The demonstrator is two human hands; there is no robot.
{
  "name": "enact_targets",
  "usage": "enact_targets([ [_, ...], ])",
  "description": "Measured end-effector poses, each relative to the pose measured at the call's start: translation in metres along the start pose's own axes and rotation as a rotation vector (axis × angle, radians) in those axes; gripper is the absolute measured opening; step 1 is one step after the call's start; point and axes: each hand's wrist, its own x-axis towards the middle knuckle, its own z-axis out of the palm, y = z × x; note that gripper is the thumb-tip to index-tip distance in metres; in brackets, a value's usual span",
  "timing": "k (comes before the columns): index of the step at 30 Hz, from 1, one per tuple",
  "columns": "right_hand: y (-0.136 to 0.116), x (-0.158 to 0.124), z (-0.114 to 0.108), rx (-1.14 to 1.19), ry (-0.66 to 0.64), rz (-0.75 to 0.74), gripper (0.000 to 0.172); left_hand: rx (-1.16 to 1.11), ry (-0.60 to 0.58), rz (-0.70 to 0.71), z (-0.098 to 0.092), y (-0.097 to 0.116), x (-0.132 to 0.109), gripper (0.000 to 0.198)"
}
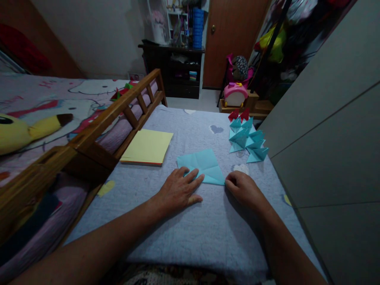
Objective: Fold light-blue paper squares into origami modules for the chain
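Observation:
A light blue sheet of origami paper (209, 166), marked with crease lines, lies on the cloth-covered surface in front of me. My left hand (181, 188) rests on its lower left part, fingers spread and the thumb apart. At the sheet's lower right corner, my right hand (245, 189) pinches the paper between thumb and curled fingers. To the left sits a stack of square paper (147, 147) with a yellow sheet on top. Several folded blue paper pieces (247, 138) stand at the back right, with red folded pieces (239, 114) behind them.
A wooden rail (118, 107) runs along the left side, beyond it a bed with a yellow plush toy (29, 130). A pale cabinet wall (332, 118) borders the right. Past the far edge are a dark shelf (175, 71) and a pink-and-white toy case (235, 95).

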Motion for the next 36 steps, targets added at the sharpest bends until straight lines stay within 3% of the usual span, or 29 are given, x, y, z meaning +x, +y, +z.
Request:
enact_targets([
  [7, 0.005, -0.002, 0.004, 0.004, 0.005, -0.097, 0.012, 0.007, -0.023, -0.003, -0.003, 0.0, 0.0, 0.068],
  [17, 0.001, 0.0, 0.01, -0.134, 0.038, -0.044, 0.015, 0.019, -0.034, -0.014, -0.004, 0.002, 0.0, 0.069],
  [24, 0.0, -0.003, 0.001, -0.165, 0.017, 0.012, 0.012, 0.022, -0.013, -0.01, 0.0, 0.0, 0.0, 0.069],
  [27, -0.01, -0.015, 0.0, -0.154, 0.112, -0.091, 0.019, 0.023, 0.001, -0.005, 0.002, 0.0, -0.001, 0.069],
  [32, -0.041, -0.042, 0.023, 0.0, 0.151, -0.446, 0.035, 0.016, 0.009, -0.005, 0.002, 0.001, -0.001, 0.067],
  [36, -0.052, -0.052, 0.047, -0.066, 0.138, -0.466, 0.044, 0.005, 0.005, -0.006, -0.001, 0.001, -0.001, 0.063],
])
